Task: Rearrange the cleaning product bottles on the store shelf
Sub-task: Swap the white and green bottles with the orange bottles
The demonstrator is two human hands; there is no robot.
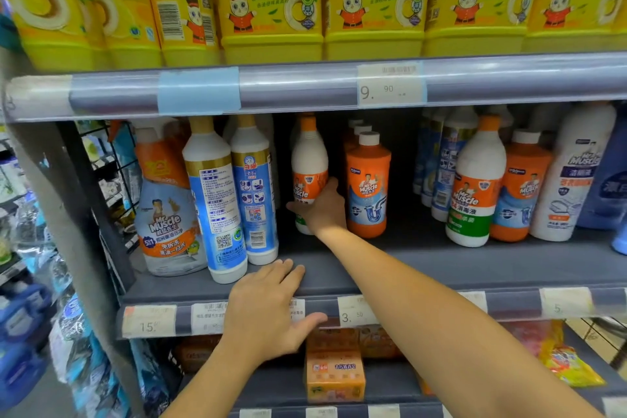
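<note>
The right hand (319, 205) is holding a small white plastic bottle (308, 159) with an orange cap and an orange label. The bottle is standing upright, deep on the grey middle shelf (492, 265), slightly toward twelve o'clock from the middle of the view. The grip is wrapping the bottle's lower half, with the thumb lying at nine o'clock on the label and the fingers curling round at three o'clock. Whether the base is touching the shelf cannot be told.

Just beside it at three o'clock, an orange plastic bottle with a white cap (368, 187) is heading a row of similar bottles. At nine o'clock, across a dark gap, two tall white-and-blue bottles with gold caps (254, 193) are standing side by side.

The left hand (268, 309) is resting on the shelf's front edge, at six o'clock from the held bottle. Its grip is lying open and holding nothing, with the fingers flat on the board and the thumb spreading across the price rail (512, 307).

Far at three o'clock, a white bottle with an orange cap and green band (475, 187) is standing near the shelf's front. At twelve o'clock, yellow dish-liquid bottles (271, 0) are filling the upper shelf.
</note>
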